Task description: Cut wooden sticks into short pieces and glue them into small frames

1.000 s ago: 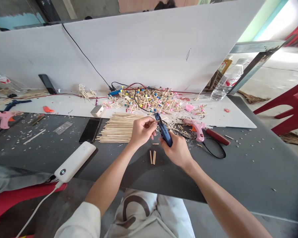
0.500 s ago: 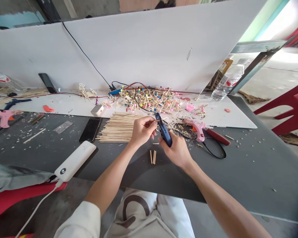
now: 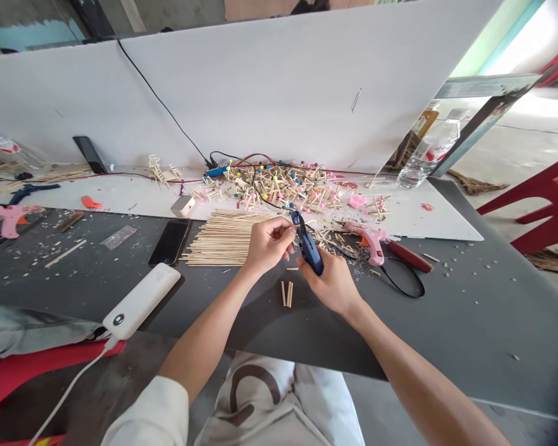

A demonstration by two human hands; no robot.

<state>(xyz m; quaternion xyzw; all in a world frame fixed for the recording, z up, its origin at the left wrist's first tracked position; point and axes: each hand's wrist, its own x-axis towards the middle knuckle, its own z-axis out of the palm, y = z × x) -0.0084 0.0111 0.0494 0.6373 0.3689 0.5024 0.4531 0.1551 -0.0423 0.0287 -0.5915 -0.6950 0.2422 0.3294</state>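
Observation:
My right hand [image 3: 331, 280] is wrapped round the handles of dark blue pliers [image 3: 310, 251], their head pointing up and away from me. Close to that head, my left hand [image 3: 270, 246] is closed in a pinch; what lies between its fingertips is too small to make out. Several short cut wooden sticks [image 3: 289, 294] lie on the dark table just below the hands, with a small offcut [image 3: 292, 269] above them. A bundle of long thin wooden sticks [image 3: 218, 241] rests left of my left hand, partly hidden by it.
Behind the hands is a heap of stick pieces with coloured balls [image 3: 283, 186]. A pink glue gun [image 3: 375, 244] and a red-handled tool [image 3: 409, 256] lie to the right. A phone [image 3: 170, 241] and a white power bank [image 3: 143, 298] are left. Someone's leg [image 3: 32, 334] shows at far left.
Both hands stay almost where they were. The head of the pliers looks slightly more spread apart than before, and the view has shifted a little.

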